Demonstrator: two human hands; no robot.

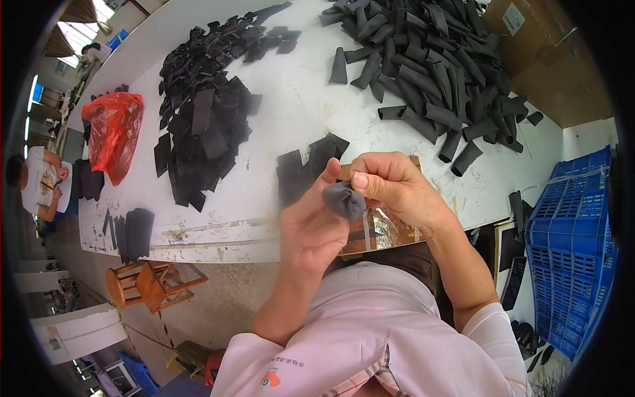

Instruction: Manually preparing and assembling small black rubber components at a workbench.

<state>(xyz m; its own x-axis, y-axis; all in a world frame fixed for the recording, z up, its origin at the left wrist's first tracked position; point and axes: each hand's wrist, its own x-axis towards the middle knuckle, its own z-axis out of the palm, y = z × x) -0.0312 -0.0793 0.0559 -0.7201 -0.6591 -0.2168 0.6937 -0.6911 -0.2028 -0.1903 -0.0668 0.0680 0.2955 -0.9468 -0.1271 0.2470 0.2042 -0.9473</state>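
Right hand: the right hand [393, 188] pinched the dark fabric piece [344, 200] between thumb and fingers, at its upper edge, probably to control the rim.
Left hand: the left hand [311, 235] was against the same piece, thumb raised clear; its fingers were largely hidden, so whether they gripped could not be told.
Fabric piece: it sat at the centre of the frame, bunched and rounded, likely held up there for a close view.
Small stack: flat dark pieces [291, 175] lay just beyond the left hand, seemingly for easy reach.
Piles: flat pieces [205, 126] lay upper left and rolled tubes [430, 66] upper right, apparently kept apart by form.
Count, in hand: one piece.
Count, piles: two large ones, their contents too overlapped to number.
Count, surroundings: one red bag [116, 129] at left, one cardboard box [555, 59] upper right, one seated co-worker [46, 178] far left.
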